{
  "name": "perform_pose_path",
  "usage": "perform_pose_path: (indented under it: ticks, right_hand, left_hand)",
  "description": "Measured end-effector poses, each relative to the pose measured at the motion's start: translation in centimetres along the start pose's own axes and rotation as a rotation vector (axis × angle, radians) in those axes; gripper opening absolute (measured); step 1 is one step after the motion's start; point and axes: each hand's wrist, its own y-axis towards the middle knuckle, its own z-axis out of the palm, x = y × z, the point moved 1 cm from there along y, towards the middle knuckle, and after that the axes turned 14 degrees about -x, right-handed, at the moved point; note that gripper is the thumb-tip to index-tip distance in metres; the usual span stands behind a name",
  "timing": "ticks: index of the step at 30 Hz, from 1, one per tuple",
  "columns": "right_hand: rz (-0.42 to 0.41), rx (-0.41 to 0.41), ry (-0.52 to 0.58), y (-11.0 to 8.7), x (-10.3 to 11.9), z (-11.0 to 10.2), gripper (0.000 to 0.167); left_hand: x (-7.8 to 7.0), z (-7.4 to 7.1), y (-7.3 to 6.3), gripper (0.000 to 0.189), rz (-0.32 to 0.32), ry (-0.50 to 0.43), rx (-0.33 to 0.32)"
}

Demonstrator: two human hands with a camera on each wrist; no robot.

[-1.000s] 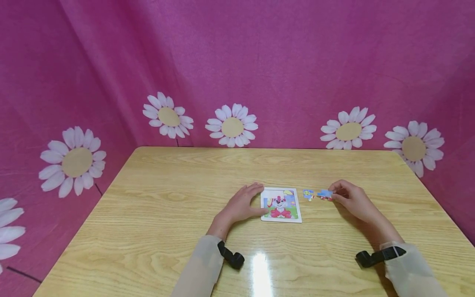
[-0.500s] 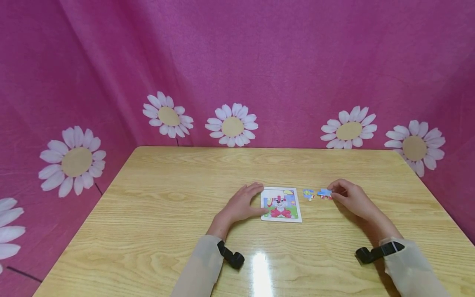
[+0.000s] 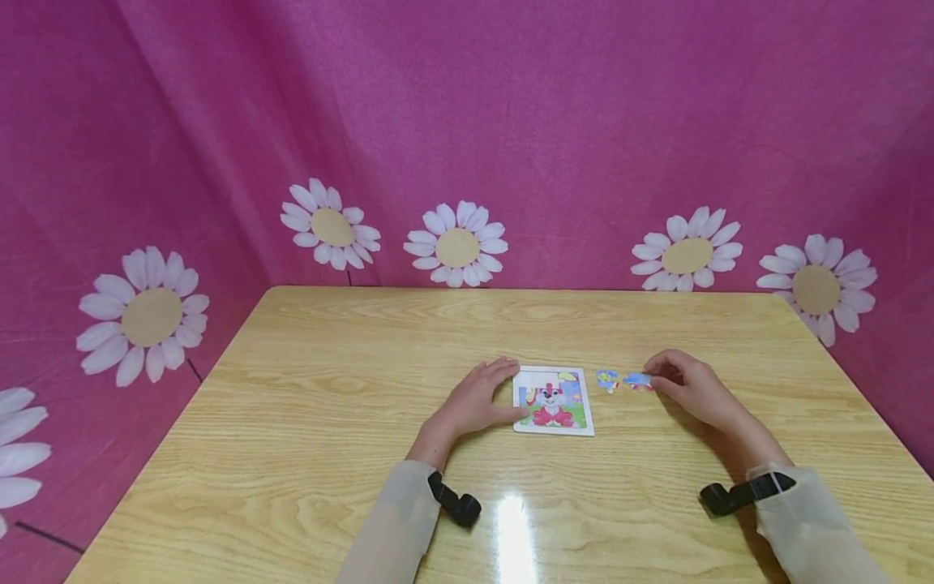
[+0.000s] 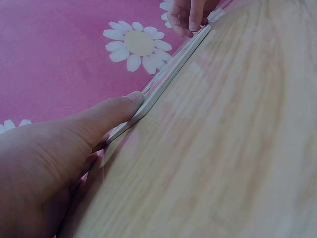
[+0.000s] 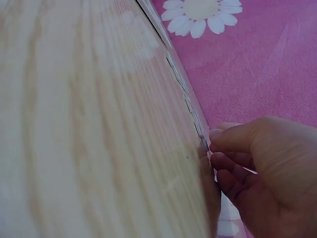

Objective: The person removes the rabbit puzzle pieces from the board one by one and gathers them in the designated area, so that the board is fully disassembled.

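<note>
Your right hand [image 3: 693, 391] pinches the right end of a blue-and-red jigsaw piece [image 3: 636, 381], right of the puzzle tray [image 3: 538, 379]; your left hand [image 3: 476, 401] spans the tray's left edge, thumb and fingers apart. The piece looks light, thin and stiff; hold it by its edges. Another jigsaw piece [image 3: 606, 380] lies nearer the tray on the worktop [image 3: 350, 349].

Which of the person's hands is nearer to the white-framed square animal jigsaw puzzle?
Left. The left hand touches the puzzle along its left side; the right hand is apart from it, to its right, touching a flat blue-and-red jigsaw piece.
</note>
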Motion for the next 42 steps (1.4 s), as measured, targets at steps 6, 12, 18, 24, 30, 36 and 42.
perform_pose_path:
  ticks: [6,12,18,24,30,36,42]
  right_hand:
    - [-0.048,-0.060,0.043,0.1,0.6,0.5,0.012]
    - [-0.098,-0.056,0.068,0.6,2.5,1.7,0.013]
    - [-0.097,0.032,0.104,1.3,4.3,3.5,0.013]
    - [-0.092,0.104,0.120,1.7,5.6,5.2,0.015]
    - [-0.102,0.151,0.144,2.1,6.5,5.9,0.018]
    - [-0.102,0.185,0.122,2.4,6.6,6.2,0.021]
    - [-0.125,0.217,0.117,2.8,7.0,5.9,0.022]
  left_hand:
    - [0.0,-0.1,0.1,0.078,-0.002,0.000,-0.002]
    - [0.1,-0.1,0.1,0.078,0.000,0.003,-0.001]
    - [0.1,-0.2,0.0,0.078,0.000,-0.005,-0.006]
    - [0.1,-0.2,-0.1,0.078,-0.004,-0.003,-0.004]
    - [0.0,-0.2,0.0,0.077,0.020,-0.009,-0.011]
    - [0.0,0.0,0.1,0.077,0.021,-0.015,-0.012]
    - [0.0,0.1,0.1,0.077,0.011,-0.007,-0.010]
